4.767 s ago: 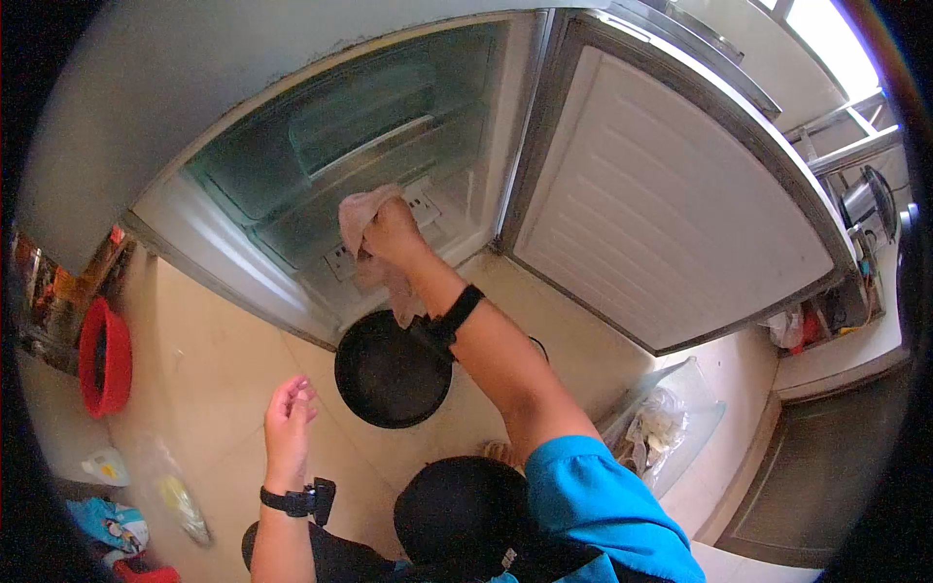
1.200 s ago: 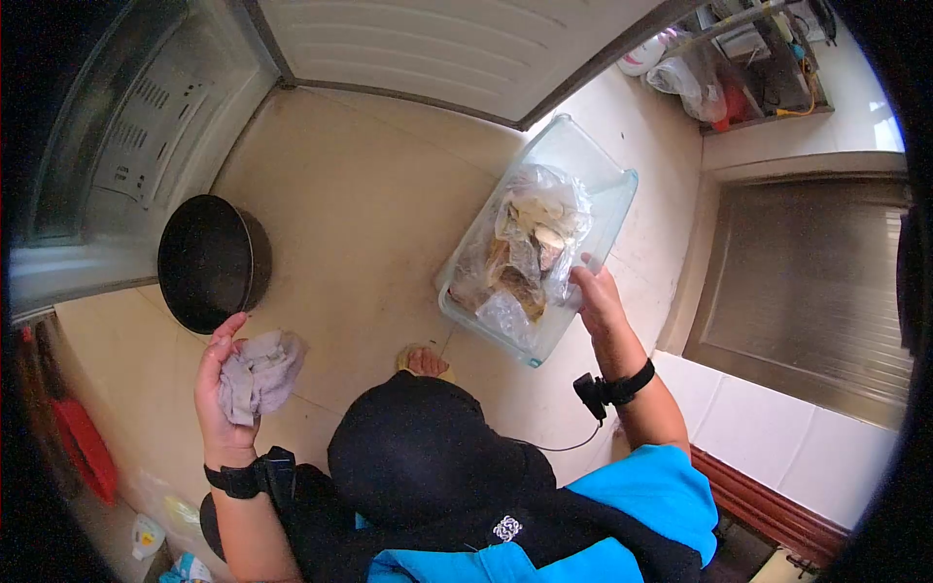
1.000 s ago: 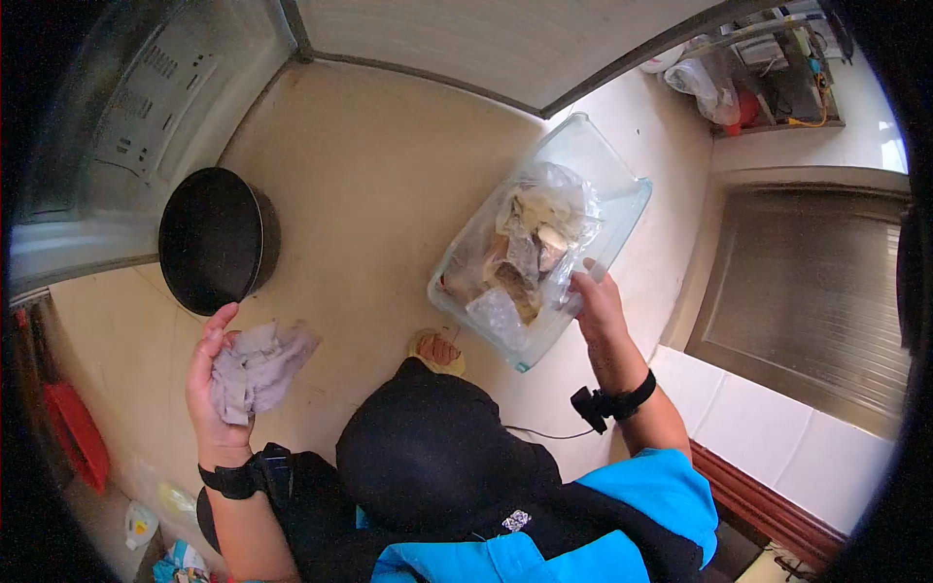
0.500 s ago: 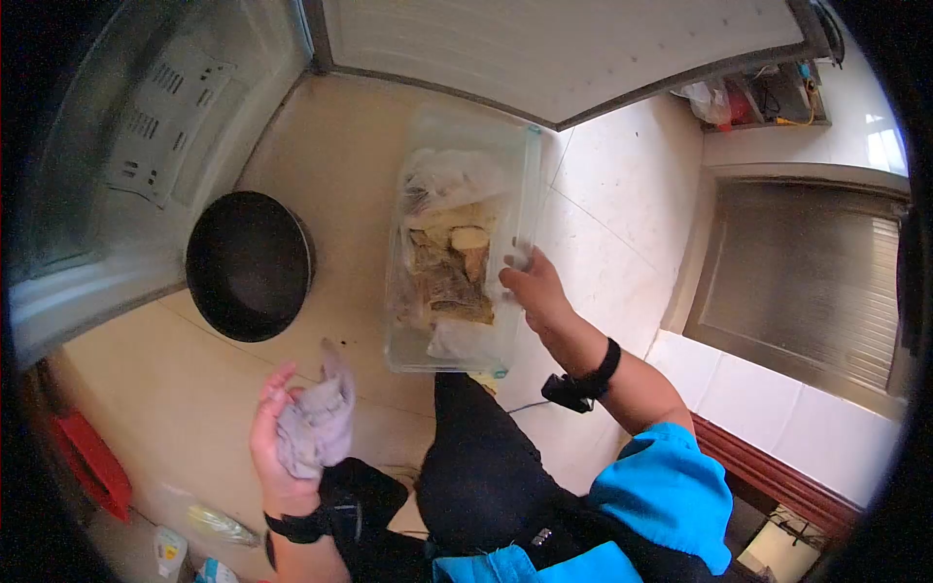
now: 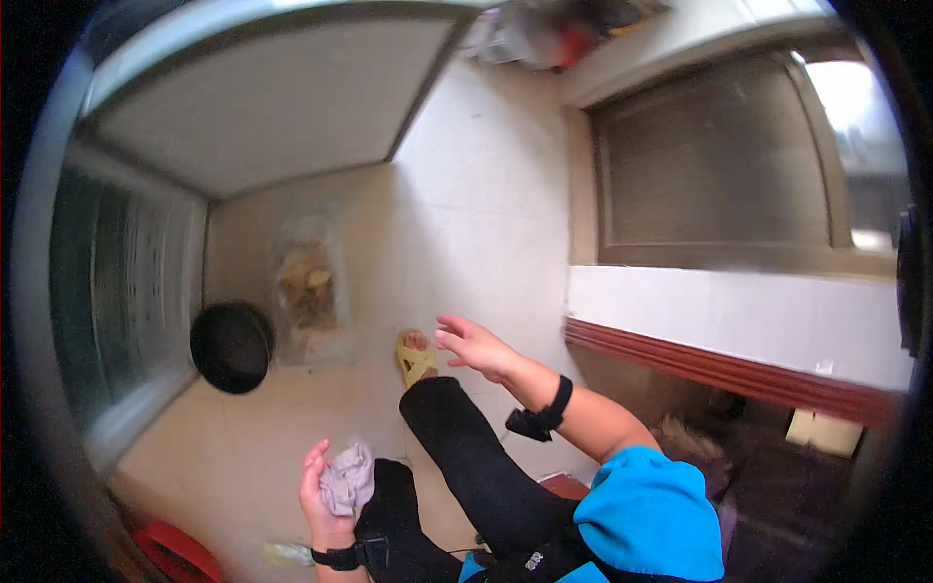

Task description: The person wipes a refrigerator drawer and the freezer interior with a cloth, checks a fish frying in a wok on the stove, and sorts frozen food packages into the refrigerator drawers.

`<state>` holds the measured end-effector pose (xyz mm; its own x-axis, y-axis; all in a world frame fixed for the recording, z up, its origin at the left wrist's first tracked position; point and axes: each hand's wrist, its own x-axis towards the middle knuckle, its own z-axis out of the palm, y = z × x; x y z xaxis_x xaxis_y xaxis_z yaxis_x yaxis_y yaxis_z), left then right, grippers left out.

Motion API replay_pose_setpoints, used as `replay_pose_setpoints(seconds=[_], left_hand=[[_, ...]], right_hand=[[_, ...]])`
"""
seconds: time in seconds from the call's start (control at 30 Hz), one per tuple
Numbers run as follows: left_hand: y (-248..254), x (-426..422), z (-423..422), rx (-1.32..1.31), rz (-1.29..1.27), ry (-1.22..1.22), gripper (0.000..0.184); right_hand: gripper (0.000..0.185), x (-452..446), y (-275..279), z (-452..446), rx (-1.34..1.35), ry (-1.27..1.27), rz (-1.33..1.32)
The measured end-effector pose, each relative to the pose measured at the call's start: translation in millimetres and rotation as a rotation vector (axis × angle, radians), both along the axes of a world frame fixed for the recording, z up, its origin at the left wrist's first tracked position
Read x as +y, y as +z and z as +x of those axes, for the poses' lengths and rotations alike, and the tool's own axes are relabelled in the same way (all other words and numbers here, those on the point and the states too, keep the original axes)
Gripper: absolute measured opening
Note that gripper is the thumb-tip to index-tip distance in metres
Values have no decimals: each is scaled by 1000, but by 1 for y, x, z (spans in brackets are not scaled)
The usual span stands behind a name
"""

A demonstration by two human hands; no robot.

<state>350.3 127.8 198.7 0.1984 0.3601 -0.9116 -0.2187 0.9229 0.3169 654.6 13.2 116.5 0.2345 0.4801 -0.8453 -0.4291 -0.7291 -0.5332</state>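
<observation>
My left hand (image 5: 316,491) is low in the view, its fingers round a crumpled pale cloth (image 5: 349,479). My right hand (image 5: 471,345) is above the floor by my slippered foot (image 5: 416,357), fingers apart and nothing in it. A clear bin (image 5: 333,345) with bagged, brownish contents (image 5: 309,282) stands on the floor, blurred. Just left of it is a round black pot (image 5: 231,348), touching or very near the fridge side. Neither hand touches the bin or the pot.
The fridge door (image 5: 272,107) hangs open above the bin, with the fridge interior (image 5: 126,282) at the left. A red basin (image 5: 177,552) lies lower left. Bagged items (image 5: 520,39) are at the top. A cabinet door (image 5: 709,165) and a reddish-brown wooden rail (image 5: 719,364) are on the right.
The bin, earlier held at its side by my right hand, now rests on the floor beside the pot. My right hand has let go and moved away. The cloth stays in my left hand; the view has shifted.
</observation>
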Motion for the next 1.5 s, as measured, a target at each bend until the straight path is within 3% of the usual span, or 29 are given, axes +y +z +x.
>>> replay_pose_setpoints(seconds=[0.17,0.2,0.23,0.33,0.4,0.47,0.67,0.73,0.87,0.9,1.0,1.07,1.1,1.2,1.3,1.4,1.5], left_hand=[[94,10,71,-43,-22,-263,27],[104,-2,51,-62,26,-307,26],[134,3,88,-22,34,-387,25],[157,9,152,-76,87,-498,24],[218,13,238,-103,137,-536,23],[217,-10,230,-179,178,-554,23],[278,-3,384,-417,244,-678,27],[285,6,431,-470,228,-701,28],[288,33,533,-527,198,-757,29],[275,45,558,-560,194,-794,36],[246,74,643,-599,110,-806,36],[246,85,689,-596,98,-887,39],[246,90,712,-586,75,-916,36],[267,96,766,-545,80,-944,35],[293,95,818,-481,18,-1096,35],[247,86,865,-469,2,-1111,34],[266,57,917,-501,-17,-1220,30]], right_hand=[[51,-81,158,101,-4,-572,-64],[51,-113,178,77,-47,-606,15],[50,-125,205,106,-79,-709,31],[43,-151,279,180,-164,-920,129],[39,-162,321,235,-223,-1055,284],[37,-181,349,217,-322,-1091,384],[37,-141,438,381,-779,-986,619],[41,-122,443,463,-1006,-961,628],[50,-89,460,630,-1933,-690,-58],[50,-80,464,647,-1942,-705,-82],[41,-60,493,730,-1834,-531,-648],[37,-56,489,775,-1644,-396,-746],[34,-54,485,791,-1752,-342,-829],[28,-68,447,837,-1655,-553,-689],[27,-70,409,850,-1932,-611,-686],[29,-72,379,876,-2012,-785,-595],[25,-113,393,909,-1813,-891,-609]])
